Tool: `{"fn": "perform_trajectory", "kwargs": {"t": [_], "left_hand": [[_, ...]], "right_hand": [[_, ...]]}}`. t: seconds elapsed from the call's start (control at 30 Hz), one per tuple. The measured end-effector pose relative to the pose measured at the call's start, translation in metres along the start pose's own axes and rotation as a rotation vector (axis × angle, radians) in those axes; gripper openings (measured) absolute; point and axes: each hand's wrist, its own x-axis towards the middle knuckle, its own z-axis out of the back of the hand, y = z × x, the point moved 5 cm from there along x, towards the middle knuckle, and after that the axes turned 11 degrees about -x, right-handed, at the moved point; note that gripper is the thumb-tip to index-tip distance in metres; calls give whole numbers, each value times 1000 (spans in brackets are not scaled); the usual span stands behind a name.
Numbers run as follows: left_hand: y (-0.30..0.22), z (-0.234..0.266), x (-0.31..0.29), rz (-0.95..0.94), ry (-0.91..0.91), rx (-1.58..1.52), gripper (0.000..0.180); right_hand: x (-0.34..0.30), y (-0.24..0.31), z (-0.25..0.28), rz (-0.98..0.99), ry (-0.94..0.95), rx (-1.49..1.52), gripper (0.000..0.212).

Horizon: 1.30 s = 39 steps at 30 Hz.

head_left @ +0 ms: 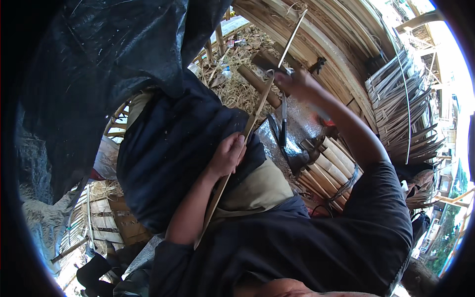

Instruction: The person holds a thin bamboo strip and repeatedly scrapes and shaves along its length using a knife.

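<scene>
My left hand (230, 154) is closed round a long, narrow bamboo strip (253, 119), which slants across my lap from beside my left forearm to the far right. Further up the strip, my right hand (299, 85) is closed on a dark, broad blade-like tool (264, 62). Motion blurs its outline, and its handle is hidden in my fingers. The tool is at the strip where a pale stretch (293, 38) begins. Below my right hand, a knife with a black handle (283, 132) rests on a shiny sheet.
A tied bundle of split bamboo pieces (329, 171) lies by my right elbow. Long bamboo slats (341, 64) stretch along the right, beside a stack of dry leaf strips (401, 99). Shavings (232, 91) litter the ground ahead. A black plastic sheet (123, 54) hangs at the left.
</scene>
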Motion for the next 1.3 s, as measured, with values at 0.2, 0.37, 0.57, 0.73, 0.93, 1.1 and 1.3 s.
{"fn": "perform_trajectory", "kwargs": {"t": [0.2,0.37,0.57,0.73,0.93,1.1,1.3], "left_hand": [[-2,-2,-2,-22,-8,2,35],[-2,-5,-4,-37,-28,84,36],[-8,-6,-5,-22,-5,67,36],[-6,-5,-9,-32,0,4,37],[-6,-1,-9,-29,0,12,36],[-4,-2,-4,-35,6,7,38],[-4,-2,-9,-56,-28,64,37]], "right_hand": [[0,-19,-4,-127,-59,-54,60],[-31,11,-13,-156,40,-6,59],[-62,27,-45,13,-100,-139,75],[-36,-6,-20,-117,-415,-81,79],[-69,29,-47,-44,-233,-47,73],[-79,31,-54,-34,-258,21,68],[-74,33,-53,0,-284,-6,69]]}}
